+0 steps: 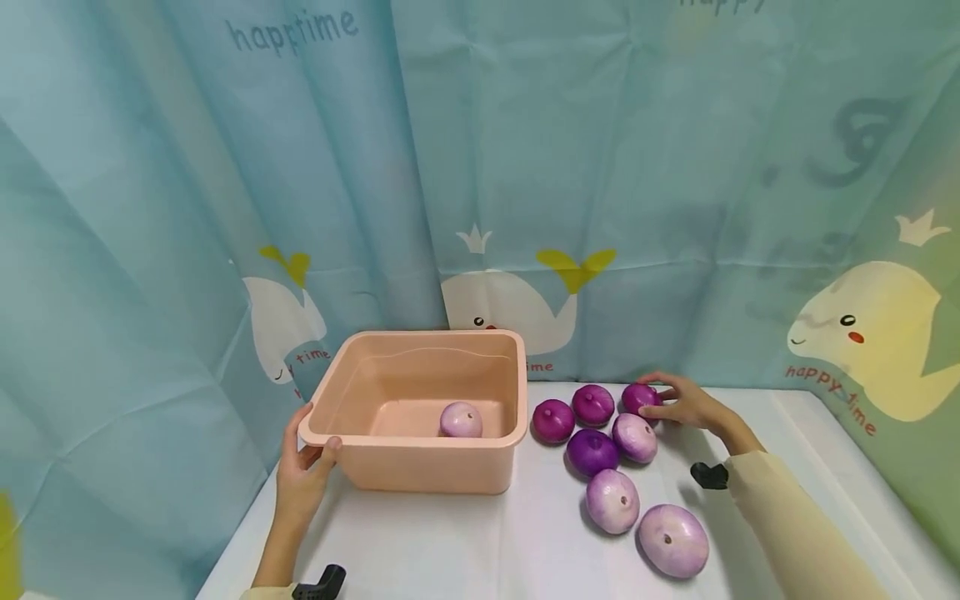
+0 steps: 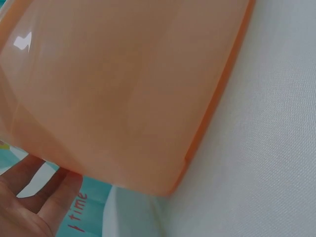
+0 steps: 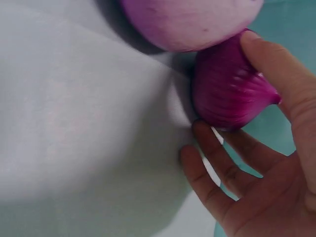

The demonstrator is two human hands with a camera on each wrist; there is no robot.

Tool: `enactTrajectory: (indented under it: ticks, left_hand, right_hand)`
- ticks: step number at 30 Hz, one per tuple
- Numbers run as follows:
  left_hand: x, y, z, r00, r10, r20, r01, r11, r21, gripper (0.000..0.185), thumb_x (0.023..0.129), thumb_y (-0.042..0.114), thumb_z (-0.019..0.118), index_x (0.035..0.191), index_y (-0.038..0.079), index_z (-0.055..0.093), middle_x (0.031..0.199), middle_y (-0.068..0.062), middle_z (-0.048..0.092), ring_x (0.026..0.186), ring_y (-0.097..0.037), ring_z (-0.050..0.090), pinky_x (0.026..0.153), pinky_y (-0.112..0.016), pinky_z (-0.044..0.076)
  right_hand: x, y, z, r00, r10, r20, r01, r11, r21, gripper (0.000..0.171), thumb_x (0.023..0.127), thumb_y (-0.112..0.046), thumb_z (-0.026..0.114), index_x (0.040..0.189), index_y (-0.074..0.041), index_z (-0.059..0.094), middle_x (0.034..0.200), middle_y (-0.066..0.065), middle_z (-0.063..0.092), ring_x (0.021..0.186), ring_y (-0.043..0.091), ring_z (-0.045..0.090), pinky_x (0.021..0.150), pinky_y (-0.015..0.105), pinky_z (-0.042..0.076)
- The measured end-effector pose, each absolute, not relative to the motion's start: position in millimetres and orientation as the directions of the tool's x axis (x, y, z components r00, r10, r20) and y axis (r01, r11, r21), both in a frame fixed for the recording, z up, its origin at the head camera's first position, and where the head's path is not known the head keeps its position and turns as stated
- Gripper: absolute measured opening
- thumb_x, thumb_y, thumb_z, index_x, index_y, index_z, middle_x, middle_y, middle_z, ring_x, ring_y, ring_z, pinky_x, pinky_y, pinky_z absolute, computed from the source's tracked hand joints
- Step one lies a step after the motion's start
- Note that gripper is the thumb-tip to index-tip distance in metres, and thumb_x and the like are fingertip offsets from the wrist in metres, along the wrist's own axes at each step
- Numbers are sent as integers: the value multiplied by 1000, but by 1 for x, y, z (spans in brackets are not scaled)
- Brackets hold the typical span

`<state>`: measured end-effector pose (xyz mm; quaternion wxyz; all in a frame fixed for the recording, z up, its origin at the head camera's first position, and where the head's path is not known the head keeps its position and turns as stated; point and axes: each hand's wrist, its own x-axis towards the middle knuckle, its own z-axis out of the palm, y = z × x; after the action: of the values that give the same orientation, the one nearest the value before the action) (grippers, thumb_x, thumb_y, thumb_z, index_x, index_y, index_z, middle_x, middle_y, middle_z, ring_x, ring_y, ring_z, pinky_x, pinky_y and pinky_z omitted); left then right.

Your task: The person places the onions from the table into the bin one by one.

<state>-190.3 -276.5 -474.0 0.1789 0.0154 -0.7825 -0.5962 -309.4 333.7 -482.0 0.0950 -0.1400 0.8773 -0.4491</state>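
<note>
- Gripping the near left corner of the pink basin, the left hand is curling its thumb over the rim.
- 1 pale onion is lying inside the basin.
- 7 onions are sitting on the white table, right of the basin.
- Farthest right of the basin, the right hand is pinching the dark purple onion between thumb and fingers.

Behind the right hand the far dark onion is partly covered. The right wrist view cuts off a pale onion at its top edge. The tub overfills the left wrist view; only the left hand's fingers show, perhaps touching it.
</note>
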Motion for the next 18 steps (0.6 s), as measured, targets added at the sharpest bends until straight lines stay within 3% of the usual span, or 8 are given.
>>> enactTrajectory:
  ticks: [4,10,18]
  left_hand:
    - [-190,-276,-475,-937,-235,259,186,292,938,71,104,15,62,163,26,25,155,-11,37,107,10,55,82,-9,50]
    - [-190,-274,-474,-935,-230,270,205,272,940,72,102,11,63,163,22,25,154,-14,39,104,11,56,81,-9,50]
    - [-188,-275,-473,-930,-231,285,218,275,936,72,102,10,63,162,20,25,152,-18,43,103,9,57,81,-10,50]
  right_hand:
    - [-307,334,-483,-945,-322,-54,-143,556,-819,57,91,-17,80,138,-1,52,127,37,58,114,47,58,69,42,56]
    - [-305,332,-476,-921,-387,31,-277,599,-751,55,87,-14,83,132,0,55,120,32,63,111,47,61,73,36,54]
    - [-303,331,-441,-894,-437,104,-386,629,-675,63,84,-15,86,135,2,53,114,28,61,81,20,67,71,29,55]
